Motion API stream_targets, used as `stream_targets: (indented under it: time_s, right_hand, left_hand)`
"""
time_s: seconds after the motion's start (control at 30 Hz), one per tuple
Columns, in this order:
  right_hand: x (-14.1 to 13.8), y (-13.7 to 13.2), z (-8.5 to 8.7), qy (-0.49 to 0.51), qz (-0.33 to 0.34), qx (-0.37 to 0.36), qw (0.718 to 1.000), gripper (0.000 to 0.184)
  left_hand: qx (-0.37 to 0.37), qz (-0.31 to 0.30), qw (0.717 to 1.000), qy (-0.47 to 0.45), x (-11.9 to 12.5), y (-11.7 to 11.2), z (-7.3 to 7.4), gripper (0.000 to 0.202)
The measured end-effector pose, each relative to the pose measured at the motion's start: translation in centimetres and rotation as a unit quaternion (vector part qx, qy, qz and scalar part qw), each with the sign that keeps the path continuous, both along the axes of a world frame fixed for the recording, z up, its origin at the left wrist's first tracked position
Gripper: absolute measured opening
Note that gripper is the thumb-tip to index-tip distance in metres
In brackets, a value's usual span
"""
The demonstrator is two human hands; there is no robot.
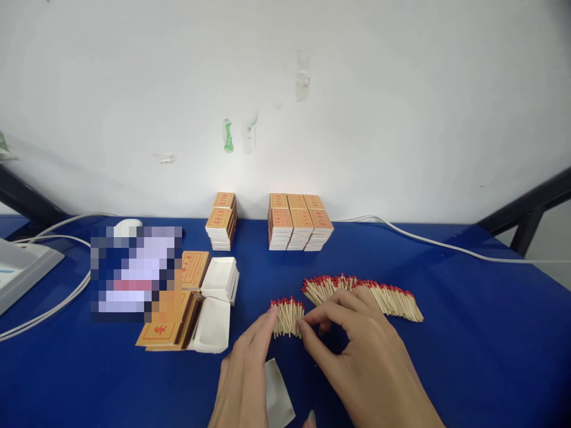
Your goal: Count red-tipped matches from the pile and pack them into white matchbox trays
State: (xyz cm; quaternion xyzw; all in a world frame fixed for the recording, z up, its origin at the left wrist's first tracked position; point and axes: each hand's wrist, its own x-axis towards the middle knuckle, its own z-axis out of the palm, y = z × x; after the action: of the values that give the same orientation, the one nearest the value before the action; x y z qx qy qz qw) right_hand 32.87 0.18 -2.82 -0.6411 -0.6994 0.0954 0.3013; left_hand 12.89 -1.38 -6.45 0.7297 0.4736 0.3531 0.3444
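Note:
A small bunch of red-headed matches (288, 318) lies on the blue table between my hands. My left hand (248, 362) has its fingers stretched out, with the fingertips at the bunch's left side. Beside its fingers is a white matchbox tray (279, 395), partly hidden; a thumb tip shows at the bottom edge, apart from the tray's visible part. My right hand (357, 339) is bent, thumb and forefinger pinched together at the bunch's right edge. Past its knuckles spreads a longer row of loose matches (392, 300), partly covered by the hand.
Stacked matchboxes (301, 223) stand by the wall, with a narrower stack (220, 220) to their left. Left of my hands lie orange matchbox sleeves (165, 333) and white trays (212, 324). A pixelated patch (138, 267), a white device (31, 267) and cables (428, 241) are farther out.

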Motion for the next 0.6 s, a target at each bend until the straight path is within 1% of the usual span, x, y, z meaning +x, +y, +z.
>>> stream_targets:
  time_s: [0.27,0.37,0.5,0.6]
  right_hand:
    - [0.3,0.0,0.2,0.004,0.005,-0.012,1.000,0.027]
    - [0.5,0.0,0.5,-0.005,-0.006,0.007,1.000,0.027]
    - [0.8,-0.2,0.8,-0.019,-0.037,0.038,0.998,0.030]
    - [1.0,-0.5,0.7,-0.025,-0.042,0.009,0.999,0.027]
  left_hand:
    - [-0.006,0.002,1.000,0.004,0.2,0.1,0.1,0.068]
    - [-0.011,0.006,1.000,0.004,0.1,0.2,0.2,0.067]
    - [-0.014,0.011,1.000,-0.002,0.0,-0.1,0.6,0.064]
    - [-0.011,0.008,1.000,-0.012,-0.1,-0.5,1.1,0.063]
